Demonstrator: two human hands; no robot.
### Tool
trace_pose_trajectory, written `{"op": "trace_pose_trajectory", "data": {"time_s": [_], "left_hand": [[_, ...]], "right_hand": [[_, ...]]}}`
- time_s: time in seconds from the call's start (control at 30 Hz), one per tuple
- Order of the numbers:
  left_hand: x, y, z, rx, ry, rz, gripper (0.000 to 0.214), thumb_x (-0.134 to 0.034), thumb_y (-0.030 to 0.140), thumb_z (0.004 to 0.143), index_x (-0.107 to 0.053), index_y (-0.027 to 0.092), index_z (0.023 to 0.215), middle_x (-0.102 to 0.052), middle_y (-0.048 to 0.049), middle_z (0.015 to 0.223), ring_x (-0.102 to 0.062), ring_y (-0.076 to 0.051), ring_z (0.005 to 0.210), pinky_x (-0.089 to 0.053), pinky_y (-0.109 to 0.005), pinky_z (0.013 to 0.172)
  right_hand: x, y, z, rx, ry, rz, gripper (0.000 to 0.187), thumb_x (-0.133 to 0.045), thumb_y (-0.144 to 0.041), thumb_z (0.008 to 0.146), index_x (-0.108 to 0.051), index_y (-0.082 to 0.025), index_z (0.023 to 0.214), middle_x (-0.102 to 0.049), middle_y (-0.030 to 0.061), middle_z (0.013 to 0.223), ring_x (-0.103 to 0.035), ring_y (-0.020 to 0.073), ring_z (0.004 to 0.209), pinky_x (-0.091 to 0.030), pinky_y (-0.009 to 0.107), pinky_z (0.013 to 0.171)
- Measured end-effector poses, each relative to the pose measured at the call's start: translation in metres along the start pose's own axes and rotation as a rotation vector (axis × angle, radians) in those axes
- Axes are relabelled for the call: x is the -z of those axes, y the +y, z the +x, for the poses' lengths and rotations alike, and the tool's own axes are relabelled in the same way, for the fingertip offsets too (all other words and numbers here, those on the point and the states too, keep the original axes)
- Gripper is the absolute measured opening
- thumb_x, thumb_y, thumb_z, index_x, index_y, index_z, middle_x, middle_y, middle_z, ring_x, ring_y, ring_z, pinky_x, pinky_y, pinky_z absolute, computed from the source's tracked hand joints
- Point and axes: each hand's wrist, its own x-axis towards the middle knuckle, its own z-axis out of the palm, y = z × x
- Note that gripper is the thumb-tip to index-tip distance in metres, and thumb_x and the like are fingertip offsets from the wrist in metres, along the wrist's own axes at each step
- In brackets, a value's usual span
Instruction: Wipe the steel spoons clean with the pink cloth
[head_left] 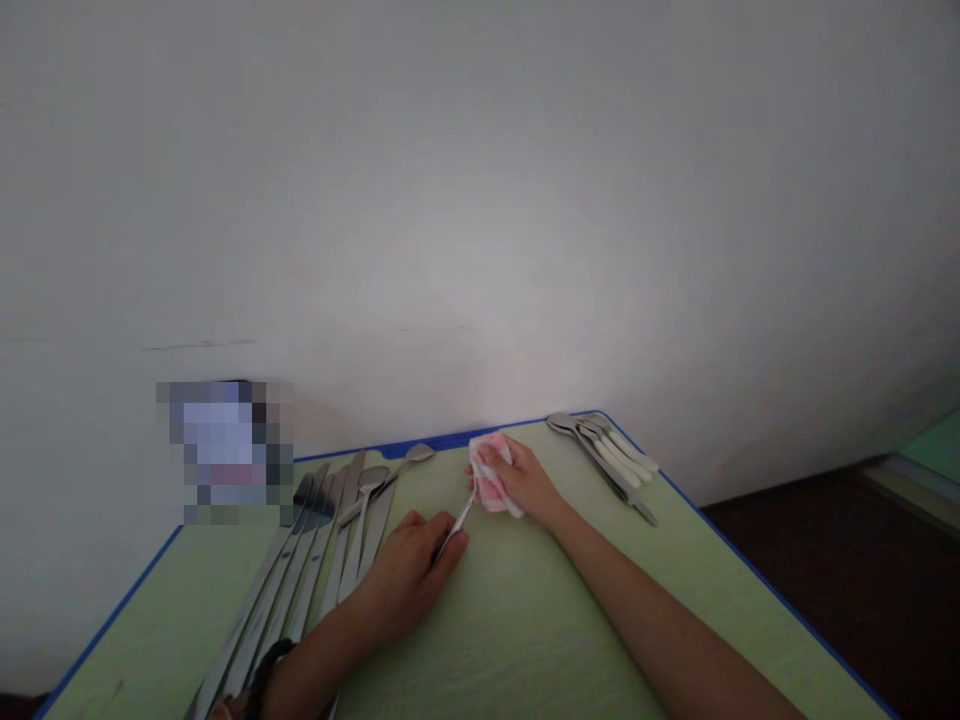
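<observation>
My left hand point(421, 560) is closed around the handle of a slim metal piece of cutlery point(463, 516). The far end of that piece runs into a pink and white cloth point(491, 478), so its kind is hidden. Wrapped in my right hand point(527, 480), the cloth is bunched about the cutlery's end above the table. Left of my left hand lie several long metal utensils, among them a spoon point(373, 480) and knives point(351, 488). Another spoon point(418, 456) rests across them at an angle, its bowl toward the wall.
At the table's far right corner, spoons point(562, 424) lie beside several white-handled forks point(626, 462). A blurred-out upright object point(225, 450) stands at the back left. The green table point(525, 640) has a blue edge and meets a pale wall point(480, 200).
</observation>
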Motion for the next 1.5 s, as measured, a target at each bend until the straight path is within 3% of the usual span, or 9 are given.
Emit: {"op": "trace_pose_trajectory", "data": {"time_s": [0.53,0.87,1.5], "left_hand": [[0.0007,0.0003,0.0005,0.007,-0.03,-0.014,0.024,-0.039,0.033,0.089,-0.056,0.019,0.081,-0.061,-0.0031,0.075,-0.053,-0.02,0.077,-0.037,-0.029,0.071],[-0.0007,0.0002,0.0004,-0.007,-0.013,0.017,0.027,-0.036,0.033,0.09,-0.052,0.019,0.074,-0.057,-0.0016,0.066,-0.052,-0.019,0.071,-0.036,-0.029,0.068],[0.0021,0.0031,0.0003,0.006,-0.028,-0.009,0.025,-0.041,0.034,0.087,-0.057,0.018,0.077,-0.058,-0.0013,0.066,-0.053,-0.019,0.074,-0.036,-0.029,0.07]], "right_hand": [[-0.0009,-0.0005,-0.001,-0.006,-0.019,-0.029,0.032,-0.057,-0.048,0.074,-0.053,-0.018,0.084,-0.065,0.0018,0.073,-0.06,0.0137,0.055,-0.049,0.026,0.049],[-0.0021,-0.0021,-0.0021,-0.012,-0.011,-0.028,0.03,-0.057,-0.046,0.075,-0.054,-0.018,0.085,-0.066,0.0019,0.073,-0.06,0.0128,0.054,-0.049,0.025,0.049],[-0.0027,-0.002,-0.0037,-0.01,-0.02,-0.03,0.029,-0.056,-0.045,0.076,-0.054,-0.018,0.085,-0.066,0.0023,0.073,-0.061,0.0137,0.056,-0.05,0.026,0.051]]}}
